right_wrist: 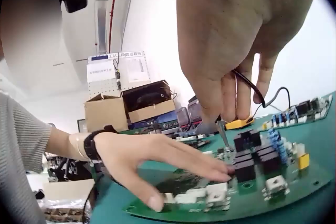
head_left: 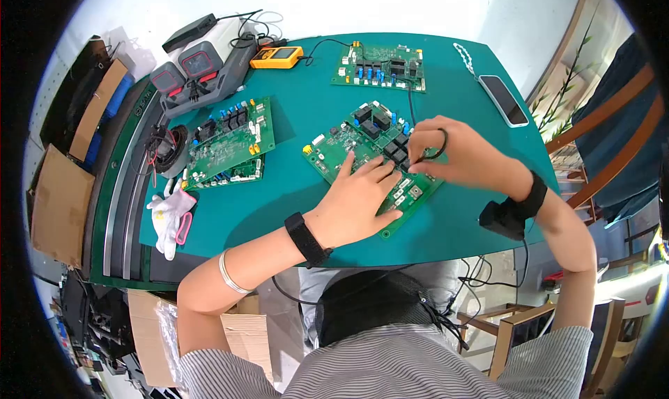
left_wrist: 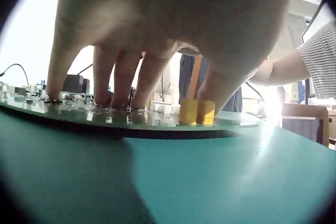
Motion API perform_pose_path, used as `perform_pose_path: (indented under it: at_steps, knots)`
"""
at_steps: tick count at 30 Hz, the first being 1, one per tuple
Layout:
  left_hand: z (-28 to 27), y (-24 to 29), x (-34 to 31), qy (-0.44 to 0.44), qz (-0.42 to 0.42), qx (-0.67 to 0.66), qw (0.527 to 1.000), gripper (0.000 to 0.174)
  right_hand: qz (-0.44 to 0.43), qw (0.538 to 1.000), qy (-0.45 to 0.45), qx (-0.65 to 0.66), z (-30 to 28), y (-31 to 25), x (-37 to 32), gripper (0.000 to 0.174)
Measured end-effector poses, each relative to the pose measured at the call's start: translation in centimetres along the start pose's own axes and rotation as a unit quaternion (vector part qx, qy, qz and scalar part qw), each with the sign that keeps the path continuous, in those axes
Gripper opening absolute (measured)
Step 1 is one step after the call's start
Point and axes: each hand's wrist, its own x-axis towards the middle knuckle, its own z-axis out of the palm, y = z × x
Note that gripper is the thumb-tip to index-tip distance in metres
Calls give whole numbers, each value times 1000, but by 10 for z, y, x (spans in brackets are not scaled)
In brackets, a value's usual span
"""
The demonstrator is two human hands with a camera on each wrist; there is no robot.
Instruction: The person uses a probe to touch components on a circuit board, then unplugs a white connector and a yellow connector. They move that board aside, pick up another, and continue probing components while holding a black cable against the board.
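Note:
A green circuit board (head_left: 331,163) with black relays (head_left: 373,124) and blue and white parts lies on the table in front of me. My left hand (head_left: 357,198) rests on it, fingers spread and fingertips down on its surface. From the other side, my right hand (head_left: 465,150) pinches a thin probe with a metal tip (right_wrist: 223,133), most of it hidden by the fingers. The tip points down at the board beside the black relays in the right wrist view. A black cable (head_left: 444,142) loops out from between the fingers.
Another board (head_left: 380,59) lies at the back, with a cable crossing it. A yellow handheld meter (head_left: 277,57) is beside a grey machine (head_left: 226,43). Stacked boards (head_left: 233,144), a wire coil (head_left: 169,151) and white gloves (head_left: 167,221) sit left; a phone (head_left: 503,101) lies right.

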Motion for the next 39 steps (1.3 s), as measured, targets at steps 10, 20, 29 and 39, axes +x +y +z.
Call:
perform_pose_path:
  at_steps: [10,20,29,39]
  knots:
    - [-15,-4,4,-35,-16,-61,997,54,22,996,-50,65,31,3,5,16]
    - [-46,-50,-15,-97,90,-140,981,53,-66,995,-39,62,52,-6,18,16]
    - [-79,-64,-12,-152,4,-183,971,41,-32,976,-49,210,63,-7,44,16]
    - [-34,-91,44,67,-68,-136,986,38,-67,981,-104,149,63,-1,47,24]
